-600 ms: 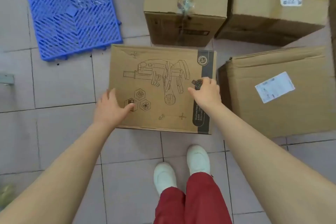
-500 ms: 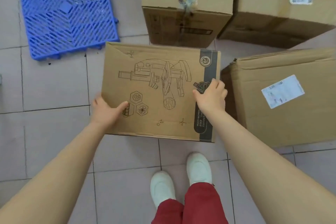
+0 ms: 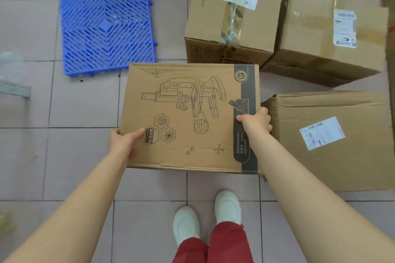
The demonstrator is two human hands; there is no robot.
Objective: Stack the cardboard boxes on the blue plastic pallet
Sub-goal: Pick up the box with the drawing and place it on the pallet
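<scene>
A flat cardboard box printed with a microscope drawing (image 3: 188,117) is in front of me, above the tiled floor. My left hand (image 3: 124,143) grips its left edge, thumb on top. At the right edge, over the dark stripe, my right hand (image 3: 255,123) holds on with fingers curled around the side. The blue plastic pallet (image 3: 106,28) lies bare on the floor to the upper left. Three more cardboard boxes stand nearby: a taped one (image 3: 230,17) behind the held box, one (image 3: 329,36) at the far right, and a wide one (image 3: 329,141) on the right.
My feet in white shoes (image 3: 227,207) and red trousers are below the box. A grey metal piece (image 3: 15,89) lies at the left edge. Pink floor tiles (image 3: 81,100) surround the pallet.
Both hands slid from the top of the microscope box to its side edges and took hold. The box looks larger and closer, lifted toward me.
</scene>
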